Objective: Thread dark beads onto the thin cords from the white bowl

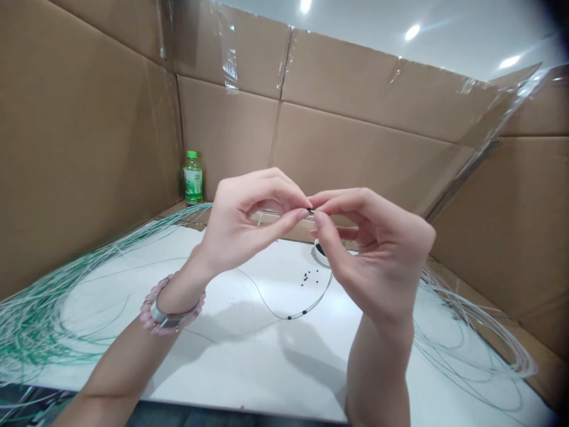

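Note:
My left hand (249,222) and my right hand (373,249) meet fingertip to fingertip above the table. Between the left thumb and forefinger is a tiny black piece (310,209), like a bead or small sleeve. The right thumb and forefinger pinch a thin pale wire whose tip reaches the black piece; whether it passes through cannot be made out. Below the right hand a thin wire (328,289) hangs in a loop to the table, carrying two black pieces (304,312). Several loose black pieces (306,276) lie near a white round container (320,254), partly hidden by the right hand.
Bundled green and white wires (40,320) cover the left side of the white table (249,379). More pale coiled wires (484,344) lie at the right. A green-capped bottle (193,181) stands at the back left. Cardboard walls (355,136) enclose the table.

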A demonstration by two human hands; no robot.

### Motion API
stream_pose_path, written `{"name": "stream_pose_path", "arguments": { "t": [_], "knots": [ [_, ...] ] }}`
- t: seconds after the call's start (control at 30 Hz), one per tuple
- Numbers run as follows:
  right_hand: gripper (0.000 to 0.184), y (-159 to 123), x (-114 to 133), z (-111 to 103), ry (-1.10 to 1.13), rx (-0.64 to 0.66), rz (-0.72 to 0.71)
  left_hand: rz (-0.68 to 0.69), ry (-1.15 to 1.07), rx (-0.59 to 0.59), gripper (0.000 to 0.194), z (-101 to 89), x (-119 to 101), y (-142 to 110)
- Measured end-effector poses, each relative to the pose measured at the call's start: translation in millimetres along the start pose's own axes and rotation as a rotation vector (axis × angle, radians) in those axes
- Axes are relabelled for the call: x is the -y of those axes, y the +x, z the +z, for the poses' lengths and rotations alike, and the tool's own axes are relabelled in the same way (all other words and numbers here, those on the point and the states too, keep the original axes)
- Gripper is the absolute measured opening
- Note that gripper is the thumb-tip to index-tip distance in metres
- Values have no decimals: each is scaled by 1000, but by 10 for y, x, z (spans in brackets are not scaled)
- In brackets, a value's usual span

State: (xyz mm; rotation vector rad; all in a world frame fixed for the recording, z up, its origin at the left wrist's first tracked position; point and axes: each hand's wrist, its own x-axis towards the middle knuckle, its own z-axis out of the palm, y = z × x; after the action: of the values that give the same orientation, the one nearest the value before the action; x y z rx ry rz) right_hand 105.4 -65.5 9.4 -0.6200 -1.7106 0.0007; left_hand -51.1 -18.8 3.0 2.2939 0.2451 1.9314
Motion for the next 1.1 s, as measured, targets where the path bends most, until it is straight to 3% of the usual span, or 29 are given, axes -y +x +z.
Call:
{"name": "stream_pose_path", "arguments": {
  "t": [0.2, 0.47, 0.63, 0.87, 1.1],
  "knots": [
    [18, 1, -15, 1, 29, -16, -14, 60, 121, 44, 12, -71, -38, 11],
    [15, 29, -55, 64, 258, -36, 42, -67, -92, -72, 7, 18, 5, 0],
    [9, 37, -65, 126, 330, -98, 55, -59, -33, -139, 6, 68, -33, -5],
    [20, 11, 45, 74, 8, -166, -34, 56, 101, -141, 13, 30, -66, -10],
    [21, 15, 68, 44, -97, -126, -89, 142, 257, -112, 15, 16, -134, -3]
  ]
}}
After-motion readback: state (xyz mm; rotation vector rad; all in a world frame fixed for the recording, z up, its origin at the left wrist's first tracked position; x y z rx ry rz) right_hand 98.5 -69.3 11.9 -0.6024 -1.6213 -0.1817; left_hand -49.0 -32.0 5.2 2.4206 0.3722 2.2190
